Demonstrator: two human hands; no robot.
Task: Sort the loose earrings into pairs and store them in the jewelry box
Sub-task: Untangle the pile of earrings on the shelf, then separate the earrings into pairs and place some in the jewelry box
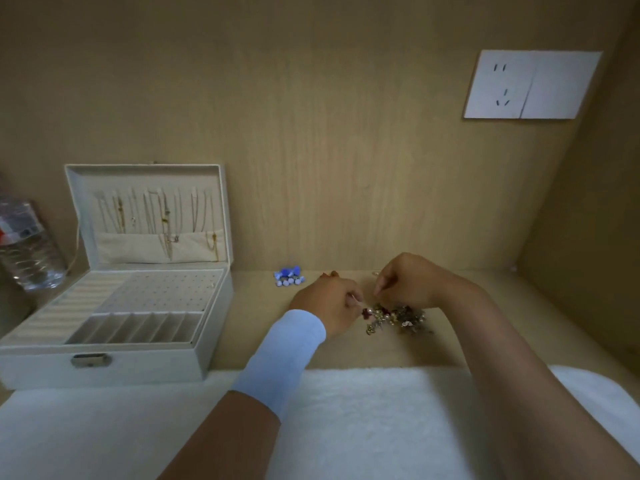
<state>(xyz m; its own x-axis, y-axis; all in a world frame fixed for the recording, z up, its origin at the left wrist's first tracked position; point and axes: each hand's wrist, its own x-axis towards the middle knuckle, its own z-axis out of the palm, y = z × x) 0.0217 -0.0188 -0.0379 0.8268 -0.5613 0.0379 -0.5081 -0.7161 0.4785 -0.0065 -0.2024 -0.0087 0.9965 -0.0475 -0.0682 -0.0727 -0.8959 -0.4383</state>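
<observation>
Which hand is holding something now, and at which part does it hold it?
The left hand pinches a thin post of an earring from the earring pile. The right hand looks pinched; what it holds cannot be told.

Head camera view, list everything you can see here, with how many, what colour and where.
jewelry box: one, off-white, lid open, on the left of the shelf
necklaces: several, gold and silver, hanging inside the lid
earring pile: one tangled heap, gold, pearl and dark red, centre of the shelf under the hands
blue and white pieces: one small cluster, by the back wall, apart from the pile
water bottle: one, clear, far left beside the box
wall socket: one, white, upper right on the back wall
fluffy cloth: one, white, along the near edge
left hand: light blue wristband, grip pinched on a small piece at the pile's left edge
right hand: bare, fingertips pinched above the pile
</observation>
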